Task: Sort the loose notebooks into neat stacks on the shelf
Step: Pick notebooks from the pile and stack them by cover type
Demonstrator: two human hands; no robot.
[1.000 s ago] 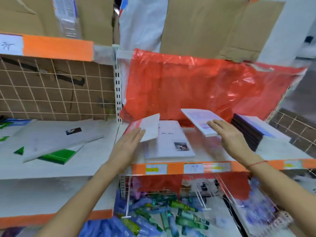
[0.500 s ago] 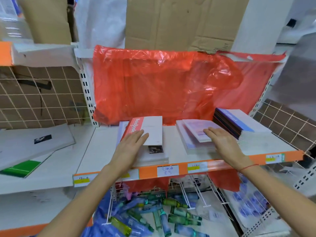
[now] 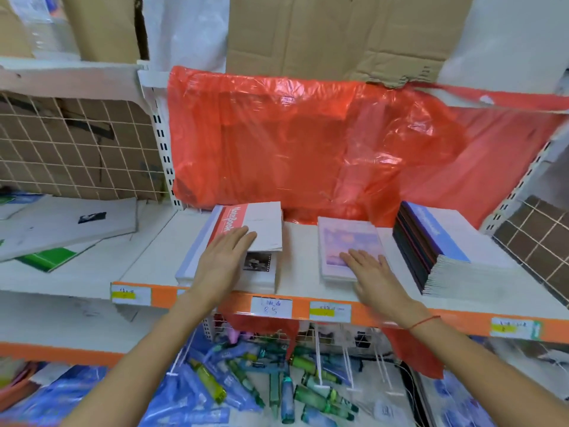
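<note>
Both notebooks have come down flat since a moment ago; the red-and-white notebook (image 3: 252,224), earlier tilted up under the left hand, now lies on top of the left stack (image 3: 229,266), set a little askew toward the back; the pink notebook (image 3: 349,245), earlier lifted at an angle, now sits square on the low middle stack (image 3: 335,277). Left hand (image 3: 223,257) rests palm-down on the red-and-white cover, fingers straight and together, gripping nothing; right hand (image 3: 374,272) presses flat on the pink cover's near corner, fingers spread and straight. Tall dark-spined stack (image 3: 431,245) stands just right of the middle stack; all three sit on the white shelf (image 3: 301,257) with its orange front edge; red plastic sheet (image 3: 308,143) hangs behind; grey notebooks (image 3: 67,223) and a green one (image 3: 46,258) lie loose on the neighbouring shelf to the left; bottles (image 3: 271,386) jumbled below.
</note>
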